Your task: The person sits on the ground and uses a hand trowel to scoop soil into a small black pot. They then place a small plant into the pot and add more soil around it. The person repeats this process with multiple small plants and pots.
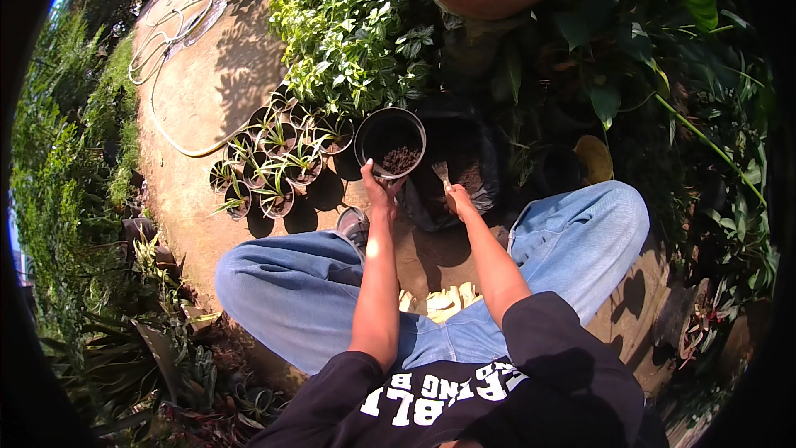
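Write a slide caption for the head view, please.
Left hand holding round black pot with brown soil; right hand holding small hand tool over black plastic bag.

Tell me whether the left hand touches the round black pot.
Touching. The head view shows the left hand holding the round black pot from its near side, thumb against the rim.

Pot [380,124] in left grip [382,193], soil [400,159] in pot. Bag [491,145] right of pot, on ground [195,108]. Fork [441,171] in right grip [456,197], over bag. Small pots [279,209] clustered left of pot, on ground, plants [276,185] in them. Bush [348,41] behind pot and small pots. Hose [192,154] farther left, on ground. Shoe [354,226] left of left grip, on pot's near side.
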Motion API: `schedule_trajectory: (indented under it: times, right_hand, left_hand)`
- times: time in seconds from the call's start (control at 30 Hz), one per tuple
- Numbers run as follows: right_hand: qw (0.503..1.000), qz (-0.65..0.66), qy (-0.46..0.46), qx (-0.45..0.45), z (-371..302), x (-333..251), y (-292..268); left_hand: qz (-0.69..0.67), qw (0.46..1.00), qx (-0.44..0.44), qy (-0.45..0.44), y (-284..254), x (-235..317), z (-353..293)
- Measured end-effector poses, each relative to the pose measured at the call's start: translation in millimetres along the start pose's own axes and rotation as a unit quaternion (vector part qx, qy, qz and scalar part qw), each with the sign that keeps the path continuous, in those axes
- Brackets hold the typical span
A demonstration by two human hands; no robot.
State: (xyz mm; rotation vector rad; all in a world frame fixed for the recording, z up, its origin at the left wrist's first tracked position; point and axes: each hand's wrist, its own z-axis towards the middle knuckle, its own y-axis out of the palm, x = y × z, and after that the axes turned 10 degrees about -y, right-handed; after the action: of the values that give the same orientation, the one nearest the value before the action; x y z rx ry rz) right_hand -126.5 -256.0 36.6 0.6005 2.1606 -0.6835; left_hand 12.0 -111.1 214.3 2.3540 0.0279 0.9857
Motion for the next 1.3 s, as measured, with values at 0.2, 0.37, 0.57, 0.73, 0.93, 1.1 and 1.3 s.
schedule_trajectory:
  times: [0.2,0.37,0.57,0.73,0.93,1.1,1.3]
  right_hand:
    - [0.997,0.019,-0.052,0.063,37,0,3]
    - [0.999,-0.002,-0.029,0.043,24,-24,13]
    - [0.996,0.047,-0.055,0.055,47,-24,19]
    - [0.996,0.068,-0.010,0.051,62,-45,19]
    - [0.997,0.058,0.004,0.049,61,-57,13]
    - [0.999,0.049,-0.003,0.010,56,-43,-2]
    - [0.997,0.057,-0.044,-0.033,29,-32,-17]
  left_hand:
    - [-0.002,1.000,-0.005,-0.003,16,6,5]
    - [-0.022,0.999,0.024,0.013,-1,10,-1]
    - [-0.037,0.999,0.030,0.010,-10,10,5]
    - [-0.051,0.998,0.027,0.010,-4,11,3]
    - [-0.040,0.999,0.022,0.014,0,11,2]
    - [-0.003,1.000,-0.004,-0.002,7,10,-2]
    - [-0.028,0.999,0.012,0.010,10,7,-5]
